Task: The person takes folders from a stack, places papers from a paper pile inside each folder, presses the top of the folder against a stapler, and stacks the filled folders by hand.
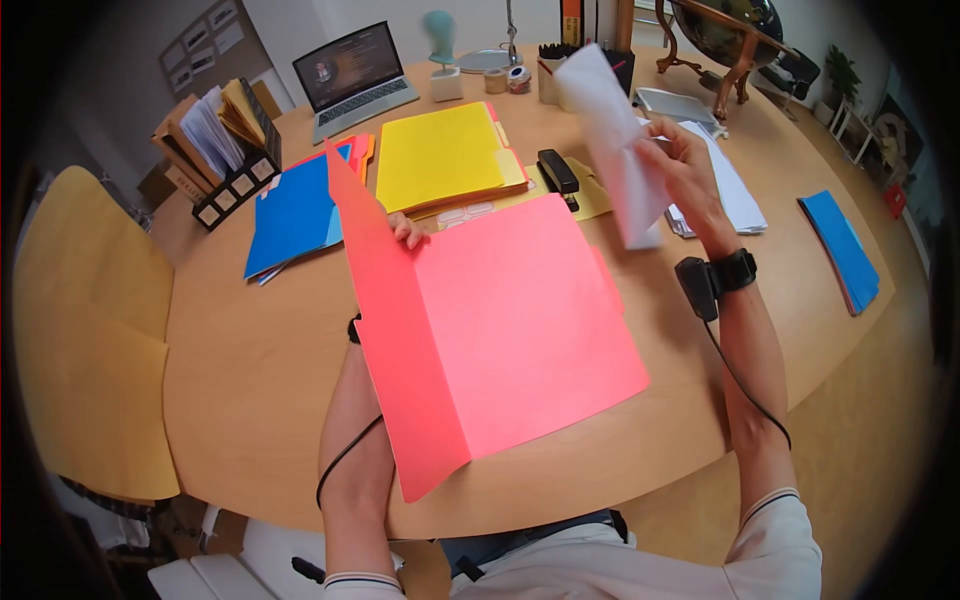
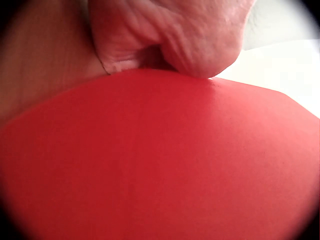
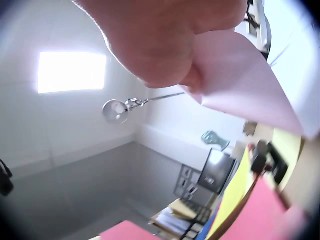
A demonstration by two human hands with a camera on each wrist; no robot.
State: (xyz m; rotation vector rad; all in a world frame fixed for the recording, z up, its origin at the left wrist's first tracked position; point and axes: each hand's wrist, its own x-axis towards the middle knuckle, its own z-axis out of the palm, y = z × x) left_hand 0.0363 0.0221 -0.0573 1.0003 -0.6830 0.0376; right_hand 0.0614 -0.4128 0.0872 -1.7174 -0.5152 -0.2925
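Observation:
A pink file folder lies spread open over the front of the table. My left hand holds its raised left flap, fingertips curled over the inner side and the rest of the hand behind it. In the left wrist view, that hand meets the flap's edge, with the folder's red-looking outer face filling the lower part. Above the table at the right, my right hand pinches white paper, which is bent and blurred. The right wrist view shows the paper between thumb and fingers.
Beyond the folder sit a black stapler and a yellow folder stack. Blue folders lie at the left near a file holder and laptop. White papers and a blue bundle are at the right.

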